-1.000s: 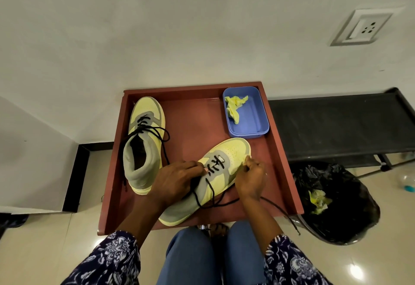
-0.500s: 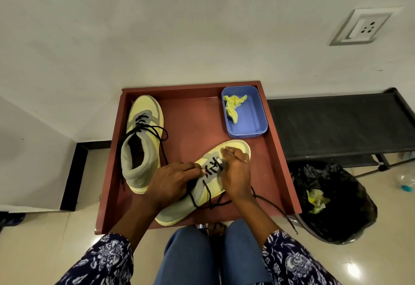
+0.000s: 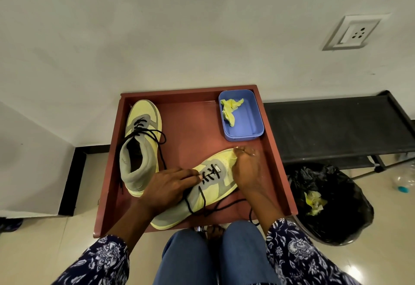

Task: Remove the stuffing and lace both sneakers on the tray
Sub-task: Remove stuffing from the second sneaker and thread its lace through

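Note:
Two yellow-and-grey sneakers lie on a red-brown tray (image 3: 279, 150). The far sneaker (image 3: 143, 116) at the left stands laced, its black lace ends hanging loose. The near sneaker (image 3: 213, 191) lies slanted across the tray's front, with a black lace (image 3: 202, 197) threaded through its lower eyelets and trailing off the tray's front edge. My left hand (image 3: 166, 189) holds this sneaker at its collar, fingertips on the lace at the tongue. My right hand (image 3: 247, 170) curls round the right side of its toe. What its fingertips pinch is hidden.
A blue container (image 3: 249, 125) holding a yellow stuffing scrap (image 3: 230, 109) sits in the tray's far right corner. Right of the tray stand a black rack (image 3: 336, 127) and a black bin bag (image 3: 341, 206) with yellow paper inside. My knees are just below the tray.
My right hand went from the sneaker's side to the eyelets, then out to the toe's right edge. My left hand has stayed on the collar, its fingers stretched toward the lace.

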`<act>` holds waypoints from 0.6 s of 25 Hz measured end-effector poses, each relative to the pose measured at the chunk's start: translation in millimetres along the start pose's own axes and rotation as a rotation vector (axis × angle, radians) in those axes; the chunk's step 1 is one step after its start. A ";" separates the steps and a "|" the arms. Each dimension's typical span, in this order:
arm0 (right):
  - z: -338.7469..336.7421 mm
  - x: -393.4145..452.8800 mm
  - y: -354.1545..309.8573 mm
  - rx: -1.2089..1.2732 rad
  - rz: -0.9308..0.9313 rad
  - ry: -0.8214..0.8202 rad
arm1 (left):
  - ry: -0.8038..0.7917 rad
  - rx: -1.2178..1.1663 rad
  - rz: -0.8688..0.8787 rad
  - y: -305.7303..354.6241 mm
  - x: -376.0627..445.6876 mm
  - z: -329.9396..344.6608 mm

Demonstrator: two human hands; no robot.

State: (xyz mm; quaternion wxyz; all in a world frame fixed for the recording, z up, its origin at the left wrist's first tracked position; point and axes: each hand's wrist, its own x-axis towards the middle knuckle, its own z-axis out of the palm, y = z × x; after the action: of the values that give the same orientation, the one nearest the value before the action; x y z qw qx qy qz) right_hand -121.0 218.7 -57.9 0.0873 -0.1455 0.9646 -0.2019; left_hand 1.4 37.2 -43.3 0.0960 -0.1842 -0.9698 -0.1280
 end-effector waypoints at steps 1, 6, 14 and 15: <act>-1.1 -4.0 -3.9 -0.005 -0.024 -0.015 | 0.002 0.013 0.009 -1.0 -0.1 -0.4; -0.9 -15.0 18.7 -0.008 -0.206 -0.023 | 0.004 0.073 -0.012 2.1 4.4 2.0; -23.0 17.2 23.4 -0.005 0.110 -0.083 | 0.140 0.187 -0.458 16.4 -21.3 2.6; -22.1 20.1 20.8 -0.033 0.096 -0.108 | 0.154 0.191 -0.469 17.2 -22.3 4.8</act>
State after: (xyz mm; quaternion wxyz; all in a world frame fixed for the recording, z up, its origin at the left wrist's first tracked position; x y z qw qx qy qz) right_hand -150.1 238.6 -48.8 0.1463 -0.1111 0.9676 -0.1734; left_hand 27.7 46.6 -49.4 0.1543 0.0660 -0.9835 -0.0682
